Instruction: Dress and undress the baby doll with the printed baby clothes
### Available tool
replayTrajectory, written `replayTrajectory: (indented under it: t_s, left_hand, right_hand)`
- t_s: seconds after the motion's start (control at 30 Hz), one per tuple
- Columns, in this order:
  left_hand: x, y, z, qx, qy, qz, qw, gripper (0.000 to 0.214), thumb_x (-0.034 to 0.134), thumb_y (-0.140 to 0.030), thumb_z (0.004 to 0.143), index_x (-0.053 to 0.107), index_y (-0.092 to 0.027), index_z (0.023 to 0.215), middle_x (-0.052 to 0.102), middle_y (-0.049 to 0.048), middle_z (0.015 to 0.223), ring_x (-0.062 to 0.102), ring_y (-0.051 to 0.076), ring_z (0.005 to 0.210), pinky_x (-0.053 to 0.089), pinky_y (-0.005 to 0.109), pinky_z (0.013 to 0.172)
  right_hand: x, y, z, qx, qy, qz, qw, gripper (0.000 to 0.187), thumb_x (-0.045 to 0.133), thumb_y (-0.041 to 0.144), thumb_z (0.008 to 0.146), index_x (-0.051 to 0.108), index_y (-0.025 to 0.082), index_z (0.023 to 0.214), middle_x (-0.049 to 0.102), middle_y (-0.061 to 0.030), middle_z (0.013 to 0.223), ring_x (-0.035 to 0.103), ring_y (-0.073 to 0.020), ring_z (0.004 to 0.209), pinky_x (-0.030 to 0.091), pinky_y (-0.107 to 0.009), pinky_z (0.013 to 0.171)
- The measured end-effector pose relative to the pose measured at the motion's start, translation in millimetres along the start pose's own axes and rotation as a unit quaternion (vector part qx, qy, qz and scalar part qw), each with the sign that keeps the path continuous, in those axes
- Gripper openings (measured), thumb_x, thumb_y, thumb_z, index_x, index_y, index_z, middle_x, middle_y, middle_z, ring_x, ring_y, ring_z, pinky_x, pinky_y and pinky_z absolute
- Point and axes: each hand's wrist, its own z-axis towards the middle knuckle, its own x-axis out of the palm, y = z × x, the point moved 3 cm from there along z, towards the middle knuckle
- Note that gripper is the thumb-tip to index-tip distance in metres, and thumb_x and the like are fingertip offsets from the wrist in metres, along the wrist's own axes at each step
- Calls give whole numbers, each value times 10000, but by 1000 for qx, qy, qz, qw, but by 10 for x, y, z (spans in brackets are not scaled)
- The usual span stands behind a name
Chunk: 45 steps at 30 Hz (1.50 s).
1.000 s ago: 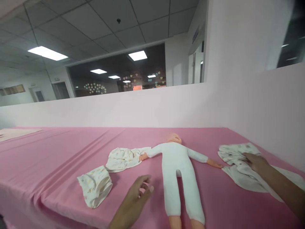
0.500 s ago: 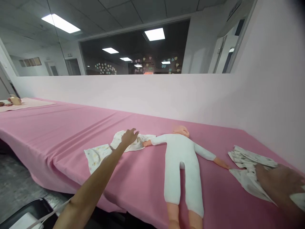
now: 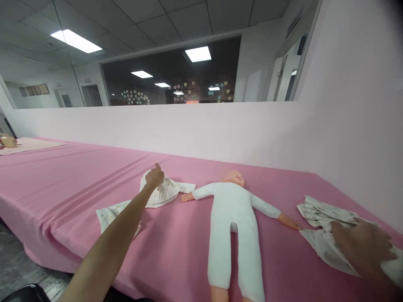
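A baby doll (image 3: 232, 218) in a pale one-piece lies face up on the pink cloth-covered table (image 3: 78, 176), arms spread. My left hand (image 3: 154, 176) reaches out and pinches a crumpled cream baby garment (image 3: 163, 192) beside the doll's hand, lifting its edge. A second small cream garment (image 3: 110, 214) lies nearer, partly hidden under my forearm. My right hand (image 3: 365, 245) rests flat on a patterned white cloth (image 3: 324, 218) at the right, past the doll's other hand.
A pale pink low wall (image 3: 220, 130) runs behind the table and along its right side. A light mat with small objects (image 3: 22, 144) sits at the table's far left. The table's near edge drops to a dark floor (image 3: 19, 272).
My left hand has reached from near the doll's side out to the crumpled garment and closed on it. My right hand stays on the patterned cloth. The camera shifted left.
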Motion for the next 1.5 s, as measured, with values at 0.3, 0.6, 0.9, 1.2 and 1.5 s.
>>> replayTrajectory:
  t_s: [0.3,0.6,0.9,1.2,1.5]
  left_hand:
    - [-1522,-609,-298,159,-77,-348,921,191,390,-299,835,447,-234,1005,431,-48,628,398,95,446,330,189,434]
    - [-1737,-1351,-1525,353,256,-372,820,349,489,-236,797,437,-245,1142,601,-14,776,539,117,566,379,198,475]
    - [-1560,-1473,-1771,411,156,-245,864,252,412,-202,812,534,-234,1030,611,-5,850,517,137,673,359,239,559]
    - [-1386,-1510,-1903,413,171,-237,863,122,435,-191,799,512,-225,887,518,-35,699,411,125,592,298,247,539]
    - [-1346,-1311,-1989,332,211,-337,856,176,445,-338,884,557,-205,861,543,-23,766,490,128,703,385,242,647]
  right_hand:
    - [-421,1149,-899,-202,131,222,945,543,441,475,860,467,147,1292,478,-232,1336,473,-339,1239,402,-425,985]
    - [-1313,2493,-1980,-213,494,453,711,577,616,501,808,453,318,1331,501,-48,1386,481,-239,1250,414,-391,1015]
    - [-1154,2615,-1922,-138,566,519,625,299,637,463,778,630,194,907,643,-63,959,585,-205,900,466,-353,816]
    - [-1096,2666,-1944,-108,574,501,639,104,606,232,706,527,186,755,504,28,681,503,-127,668,426,-288,662]
    - [-1215,2582,-2000,-128,575,477,652,337,595,214,716,551,200,1050,626,-29,843,571,-159,741,457,-301,670]
